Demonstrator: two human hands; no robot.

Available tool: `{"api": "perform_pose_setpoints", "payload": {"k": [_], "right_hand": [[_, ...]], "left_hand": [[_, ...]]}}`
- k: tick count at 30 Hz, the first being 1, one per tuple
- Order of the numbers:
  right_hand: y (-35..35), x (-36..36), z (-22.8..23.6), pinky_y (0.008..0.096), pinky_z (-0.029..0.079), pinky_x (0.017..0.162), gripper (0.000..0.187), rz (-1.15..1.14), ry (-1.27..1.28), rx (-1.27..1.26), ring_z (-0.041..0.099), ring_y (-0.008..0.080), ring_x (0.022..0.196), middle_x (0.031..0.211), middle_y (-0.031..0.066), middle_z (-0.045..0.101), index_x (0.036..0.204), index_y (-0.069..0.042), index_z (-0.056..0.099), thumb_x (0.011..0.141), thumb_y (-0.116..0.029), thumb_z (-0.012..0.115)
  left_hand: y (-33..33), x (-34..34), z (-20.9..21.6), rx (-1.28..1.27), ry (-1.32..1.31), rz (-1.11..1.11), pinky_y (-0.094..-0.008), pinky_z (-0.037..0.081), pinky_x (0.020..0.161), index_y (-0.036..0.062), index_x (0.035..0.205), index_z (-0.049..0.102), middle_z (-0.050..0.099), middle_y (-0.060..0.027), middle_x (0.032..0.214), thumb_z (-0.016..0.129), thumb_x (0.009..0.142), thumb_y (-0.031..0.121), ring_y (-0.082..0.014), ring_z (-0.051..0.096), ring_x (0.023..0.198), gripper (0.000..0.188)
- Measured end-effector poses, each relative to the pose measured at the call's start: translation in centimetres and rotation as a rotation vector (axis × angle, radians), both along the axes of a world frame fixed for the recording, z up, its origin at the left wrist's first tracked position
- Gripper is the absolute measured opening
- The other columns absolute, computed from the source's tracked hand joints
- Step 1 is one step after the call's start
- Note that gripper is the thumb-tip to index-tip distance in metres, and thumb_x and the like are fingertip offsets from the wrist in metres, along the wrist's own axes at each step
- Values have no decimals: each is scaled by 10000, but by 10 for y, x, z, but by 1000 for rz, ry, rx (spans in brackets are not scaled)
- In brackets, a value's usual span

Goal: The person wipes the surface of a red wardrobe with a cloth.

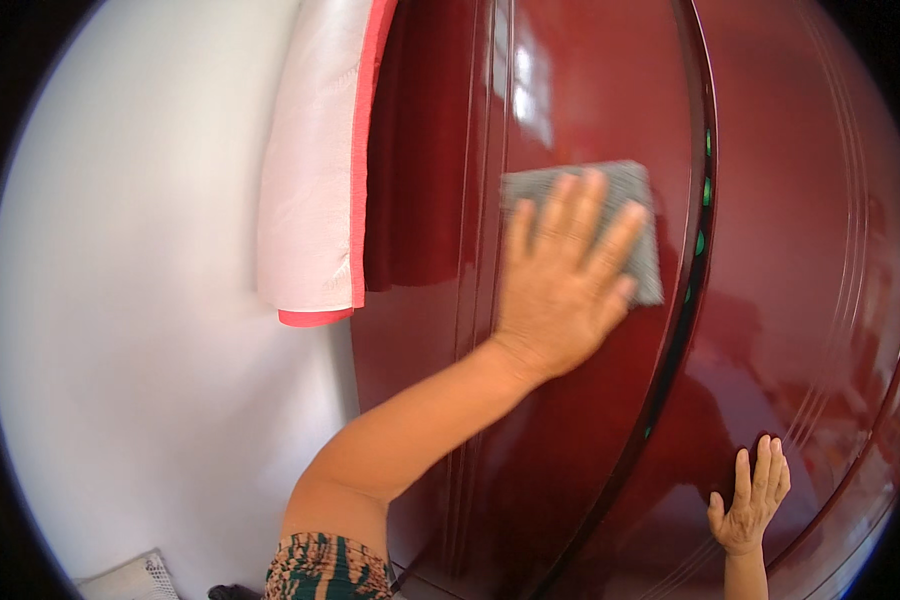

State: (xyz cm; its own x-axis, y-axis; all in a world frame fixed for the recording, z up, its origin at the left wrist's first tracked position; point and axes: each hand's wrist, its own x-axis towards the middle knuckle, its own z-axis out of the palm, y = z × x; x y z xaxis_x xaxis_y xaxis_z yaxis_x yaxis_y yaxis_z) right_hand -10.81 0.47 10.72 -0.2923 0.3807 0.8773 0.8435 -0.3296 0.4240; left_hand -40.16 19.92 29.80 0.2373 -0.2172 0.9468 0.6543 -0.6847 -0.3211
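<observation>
A: In the head view, what is each hand doing?

B: The left hand (562,280) lies flat with fingers spread, pressing a grey cloth (625,215) against the glossy dark-red cabinet door (590,90), high up near the seam. The right hand (751,496) rests open on the neighbouring door (820,250), gripping nothing.

A: What's beside them?

B: A pale towel with a red edge (315,160) hangs left, against the white wall (130,300).

A: Any risk?

B: The cloth is only pinned by the palm, so it could slide off. The door may swing under pressure; whether it's latched is hard to see.
</observation>
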Motion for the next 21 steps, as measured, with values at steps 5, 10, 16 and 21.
{"api": "perform_pose_setpoints", "payload": {"k": [5, 10, 16, 21], "right_hand": [[-1, 2, -2, 521, 263, 1102, 567, -5, -7, -6, 378, 419, 1374, 1467, 241, 425, 1402, -62, 460, 980, -434, 400], [-1, 2, -2, 534, 265, 1095, 569, -9, -1, -24, 379, 421, 1371, 1462, 245, 429, 1402, -69, 461, 977, -442, 403], [1, 3, -4, 530, 264, 1095, 567, 11, 1, -9, 386, 419, 1365, 1455, 248, 434, 1397, -77, 468, 967, -444, 418], [0, 4, -4, 532, 266, 1089, 580, -1, -5, -21, 385, 425, 1363, 1460, 252, 426, 1400, -74, 460, 963, -453, 418]], "left_hand": [[-17, 35, 18, 121, 78, -113, -542, 206, 1144, 234, 1438, 465, 338, -164, 1538, 515, 925, 438, -336, 315, 1418, 554], [9, 22, 77, 158, -127, -50, -546, 197, 1148, 198, 1447, 452, 347, -185, 1528, 431, 973, 434, -354, 307, 1421, 530], [75, -55, 125, -56, -481, 85, -552, 173, 1157, 159, 1481, 393, 286, -168, 1565, 403, 981, 441, -340, 239, 1453, 574], [94, -88, 130, -409, -802, 58, -578, 120, 1161, 186, 1527, 308, 234, -151, 1592, 328, 982, 494, -352, 187, 1471, 627]]}}
